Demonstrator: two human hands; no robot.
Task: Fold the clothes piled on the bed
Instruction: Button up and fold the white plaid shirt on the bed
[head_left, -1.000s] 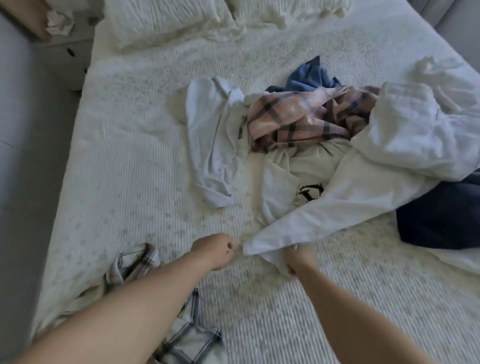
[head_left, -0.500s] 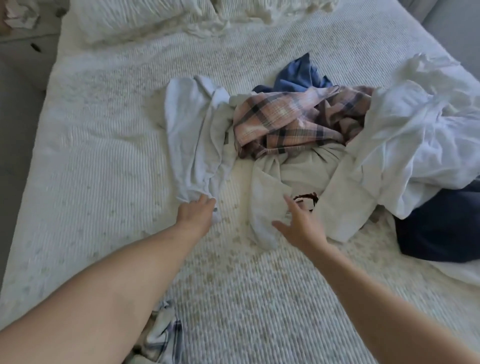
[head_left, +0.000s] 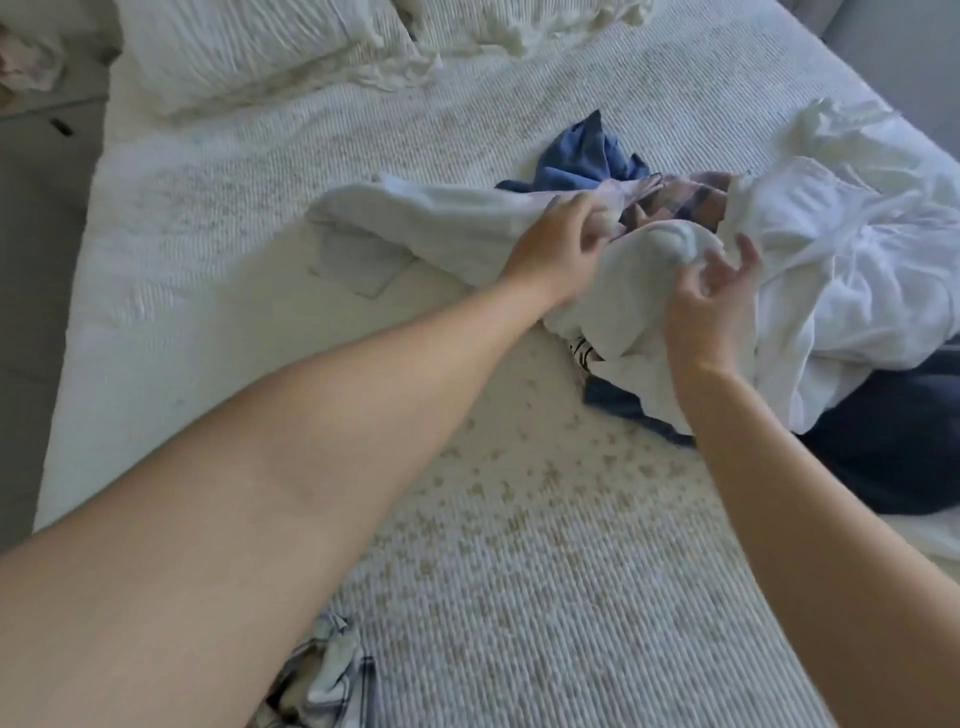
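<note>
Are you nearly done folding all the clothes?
Not nearly. Nothing folded shows yet. The left hand grips a pale garment lifted off the bed, and the right hand reaches for white cloth. The plaid shirt, blue piece and white heap are still crumpled.

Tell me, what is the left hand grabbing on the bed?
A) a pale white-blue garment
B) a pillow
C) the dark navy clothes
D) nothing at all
A: the left hand has its fingers curled round a fold of the pale white-blue garment, lifted off the bed beside the pile.
</note>
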